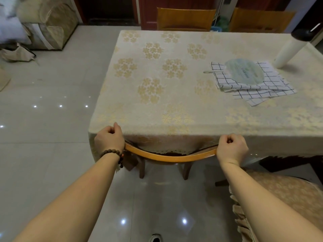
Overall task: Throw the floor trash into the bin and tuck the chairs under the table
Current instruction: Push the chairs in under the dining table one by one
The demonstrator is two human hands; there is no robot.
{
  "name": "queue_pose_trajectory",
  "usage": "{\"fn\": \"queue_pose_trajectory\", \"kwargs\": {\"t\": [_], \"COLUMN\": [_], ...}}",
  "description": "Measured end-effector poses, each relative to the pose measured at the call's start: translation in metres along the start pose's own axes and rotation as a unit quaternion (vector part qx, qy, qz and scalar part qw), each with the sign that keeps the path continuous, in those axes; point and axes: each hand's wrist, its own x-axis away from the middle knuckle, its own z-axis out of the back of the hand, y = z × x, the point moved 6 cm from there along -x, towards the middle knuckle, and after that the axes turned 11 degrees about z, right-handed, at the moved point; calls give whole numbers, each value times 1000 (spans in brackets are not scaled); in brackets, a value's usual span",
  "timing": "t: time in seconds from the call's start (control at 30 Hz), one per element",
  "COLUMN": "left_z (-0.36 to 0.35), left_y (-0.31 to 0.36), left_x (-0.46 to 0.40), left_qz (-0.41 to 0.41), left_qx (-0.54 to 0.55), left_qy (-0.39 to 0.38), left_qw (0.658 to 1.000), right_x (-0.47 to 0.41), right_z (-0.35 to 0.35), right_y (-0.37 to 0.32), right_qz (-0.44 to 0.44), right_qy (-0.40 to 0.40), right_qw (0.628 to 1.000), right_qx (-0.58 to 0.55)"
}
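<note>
Table [174, 81] fills view; chair [170, 158] almost fully under near edge, backrest against cloth. Left hand [109, 139], right hand [231, 148] each curl round backrest ends. Push evenly, straight, avoid dragging cloth. Count: four chairs visible, two far side, one cushioned at right [286, 194]. No trash, bin seen.

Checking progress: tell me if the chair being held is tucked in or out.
In: the chair has its curved backrest against the table edge.
</note>
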Motion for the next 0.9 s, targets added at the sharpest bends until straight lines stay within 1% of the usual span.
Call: {"fn": "queue_pose_trajectory", "kwargs": {"t": [0.07,0.17,0.27,0.33,0.47,0.6,0.7,0.9], "left_z": [1,3,5,8,8,-5,-22,-59], "left_y": [2,5,11,17,34,46,56,74], "left_x": [1,2,15,35,85,134,179,293], "left_qz": [-23,-89,-193,-237,-317,-366,-408,-500], "left_qx": [-51,-125,-215,-249,-259,-267,-260,-239], "left_qy": [-13,-39,-65,-87,-118,-148,-182,-269], "left_qw": [998,987,955,935,905,879,856,788], "right_x": [0,2,6,9,22,42,57,82], "right_z": [0,-1,6,18,45,71,98,186], "right_y": [1,1,-3,-10,-24,-24,-8,55], "right_qz": [4,16,27,50,112,135,118,43], "right_qy": [-13,-82,-158,-172,-167,-146,-121,-63], "right_qw": [1000,996,987,983,977,977,982,989], "right_qx": [-1,1,32,43,65,77,84,124]}}
